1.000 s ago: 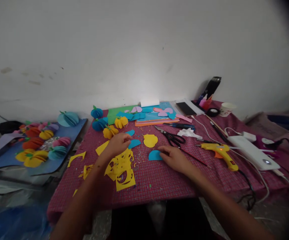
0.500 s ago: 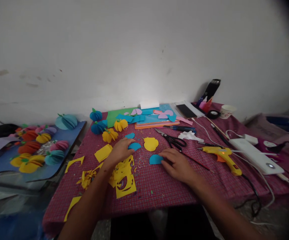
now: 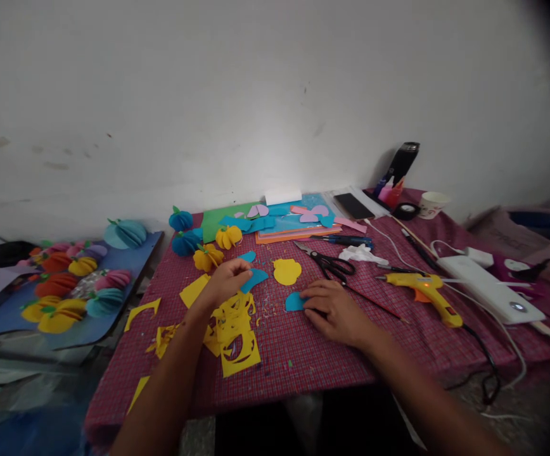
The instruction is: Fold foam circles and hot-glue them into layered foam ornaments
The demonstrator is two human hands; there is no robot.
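Note:
My left hand (image 3: 230, 278) has its fingertips pinched together beside a blue paper piece (image 3: 256, 279); whether anything is between them is too small to tell. Another blue piece (image 3: 247, 256) lies just behind it. My right hand (image 3: 331, 307) rests on the cloth with fingers bent and somewhat apart, its fingertips at the right edge of a blue half-round piece (image 3: 294, 301). Between and beyond the hands lies a yellow scalloped paper shape (image 3: 287, 272). Cut yellow scraps (image 3: 239, 348) lie beside my left forearm, near a yellow square stack (image 3: 193, 290).
Black scissors (image 3: 332, 263), a red brush (image 3: 374, 301) and a yellow glue gun (image 3: 424, 291) lie to the right, with a white power strip (image 3: 488, 288). Yellow paper pumpkins (image 3: 208, 258) stand at the back left. A blue board (image 3: 137, 272) holds more pumpkins.
My left hand has lifted slightly and drawn back from the blue pieces, its fingers coming together. My right hand has stayed by the blue half-round piece. The view has shifted slightly.

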